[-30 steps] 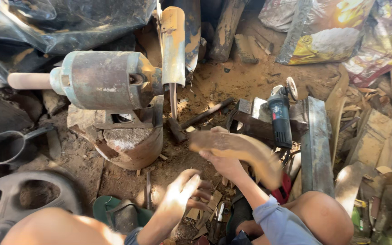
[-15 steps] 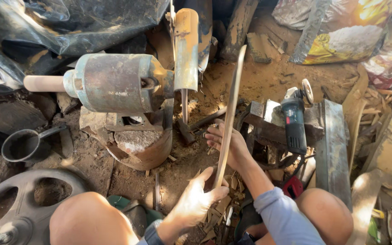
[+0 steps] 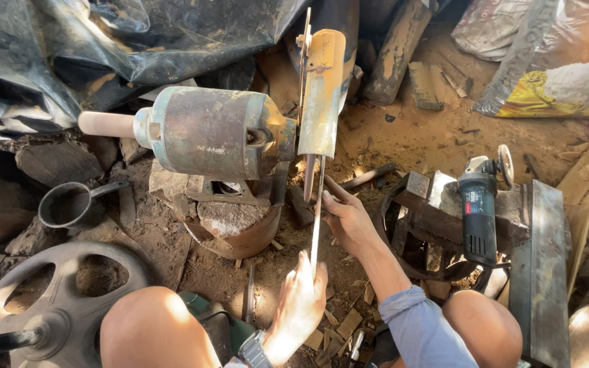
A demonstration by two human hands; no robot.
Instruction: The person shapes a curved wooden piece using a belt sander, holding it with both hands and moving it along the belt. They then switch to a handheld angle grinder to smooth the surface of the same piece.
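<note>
Both hands grasp a thin wooden strip (image 3: 317, 211) held edge-on: my left hand (image 3: 299, 308) at six o'clock, my right hand (image 3: 348, 219) just right of centre. Its far end meets the rusty grinder (image 3: 213, 133) at twelve o'clock.

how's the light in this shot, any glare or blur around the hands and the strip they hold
Head view: hard sunlight from the right, blowing out the left hand and the bare knee; the black plastic sheet stays deep in shadow with shiny highlights. The thin wooden strip, held edge-on with the right hand, is sharp, no motion blur. Frame edges bend slightly, as from a wide lens.
</note>
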